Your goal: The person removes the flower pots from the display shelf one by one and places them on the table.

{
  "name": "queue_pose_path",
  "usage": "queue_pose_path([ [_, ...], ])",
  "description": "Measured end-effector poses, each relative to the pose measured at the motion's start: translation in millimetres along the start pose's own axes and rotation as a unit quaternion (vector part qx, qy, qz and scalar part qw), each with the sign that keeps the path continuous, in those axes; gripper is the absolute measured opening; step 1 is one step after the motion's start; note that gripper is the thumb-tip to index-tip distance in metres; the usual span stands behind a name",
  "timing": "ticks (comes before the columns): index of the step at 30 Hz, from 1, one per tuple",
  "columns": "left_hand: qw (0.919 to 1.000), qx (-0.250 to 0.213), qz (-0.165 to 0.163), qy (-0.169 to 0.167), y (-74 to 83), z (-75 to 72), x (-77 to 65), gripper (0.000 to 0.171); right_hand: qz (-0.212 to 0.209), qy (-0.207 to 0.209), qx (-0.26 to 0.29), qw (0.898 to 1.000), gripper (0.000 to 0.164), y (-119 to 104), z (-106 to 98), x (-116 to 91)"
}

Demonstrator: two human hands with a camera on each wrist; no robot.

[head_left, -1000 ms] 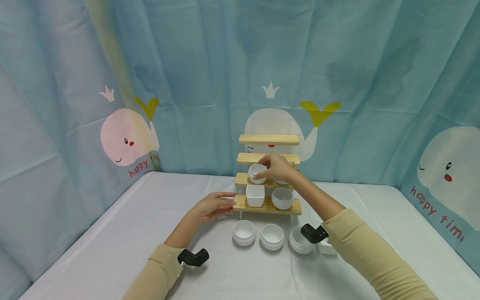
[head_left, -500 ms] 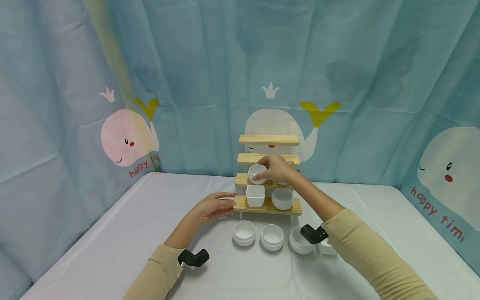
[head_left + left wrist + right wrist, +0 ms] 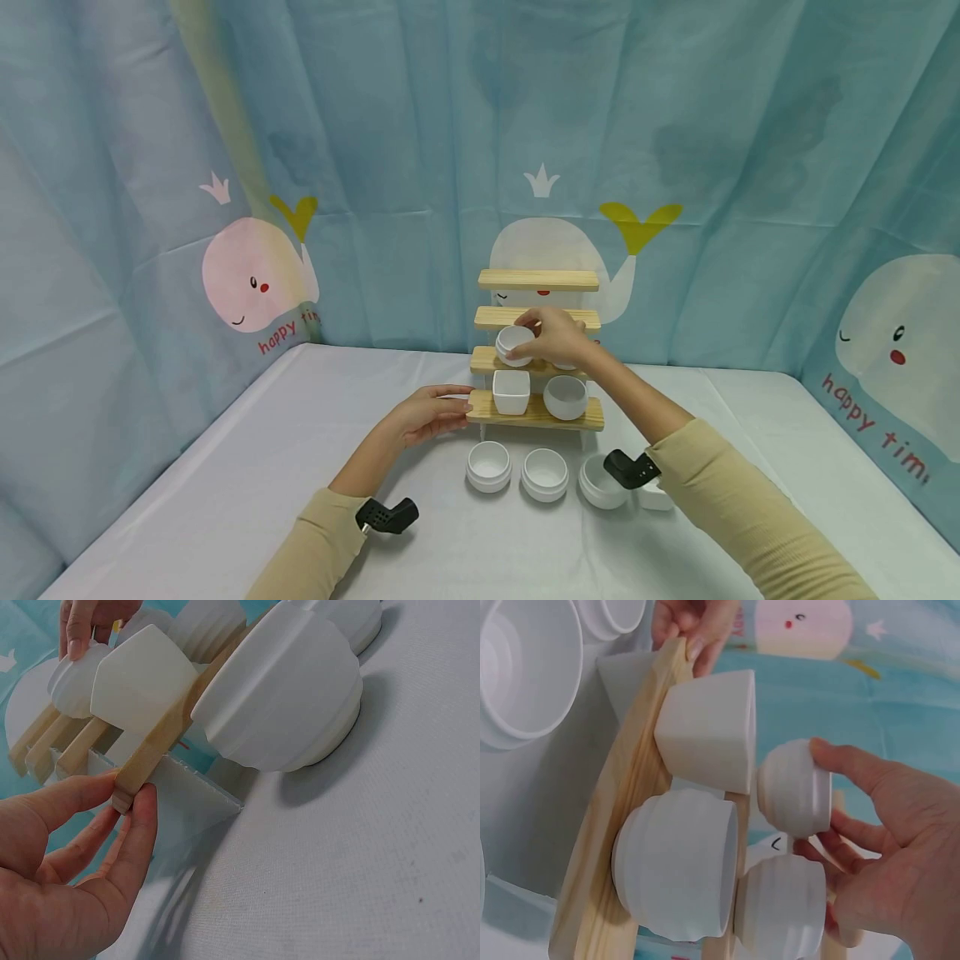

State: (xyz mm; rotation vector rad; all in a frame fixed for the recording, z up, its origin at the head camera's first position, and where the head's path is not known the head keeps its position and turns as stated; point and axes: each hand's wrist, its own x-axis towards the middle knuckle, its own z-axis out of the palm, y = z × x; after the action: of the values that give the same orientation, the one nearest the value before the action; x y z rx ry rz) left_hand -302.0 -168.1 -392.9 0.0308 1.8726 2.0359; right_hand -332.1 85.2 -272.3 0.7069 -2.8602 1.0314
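Note:
My right hand (image 3: 558, 340) grips a small round white pot (image 3: 791, 787) by its rim, at the left of the second step of a tiered wooden stand (image 3: 538, 280). Beside that pot, partly behind the hand, sits another round white pot (image 3: 780, 907). The left hand (image 3: 429, 414) pinches the left end of the lowest wooden plank (image 3: 161, 739) between thumb and fingers. On this plank stand a square white pot (image 3: 511, 392) and, to its right, a round white pot (image 3: 566, 397).
In front of the stand, a row of round white pots (image 3: 488, 467) rests on the white tablecloth (image 3: 420, 558). A white piece (image 3: 655, 497) at the row's right is partly hidden by the right wrist camera (image 3: 632, 469). Behind hangs a blue curtain (image 3: 390, 150) with whale prints.
The pot in my right hand is very slightly higher than half a second ago. My left hand has stayed on the plank's end.

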Motion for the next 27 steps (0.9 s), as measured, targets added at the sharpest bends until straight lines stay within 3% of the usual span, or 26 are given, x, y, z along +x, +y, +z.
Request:
queue_pose_path([
  [7,1.0000,-0.003,0.001,-0.002,0.3,0.0,-0.3,0.054,-0.016,-0.010,0.028,0.999,0.061,1.5,-4.5,-0.4],
  [27,1.0000,-0.002,-0.003,0.004,0.4,0.6,0.6,0.054,-0.045,0.012,0.078,0.996,0.063,7.7,-12.9,-5.9],
])
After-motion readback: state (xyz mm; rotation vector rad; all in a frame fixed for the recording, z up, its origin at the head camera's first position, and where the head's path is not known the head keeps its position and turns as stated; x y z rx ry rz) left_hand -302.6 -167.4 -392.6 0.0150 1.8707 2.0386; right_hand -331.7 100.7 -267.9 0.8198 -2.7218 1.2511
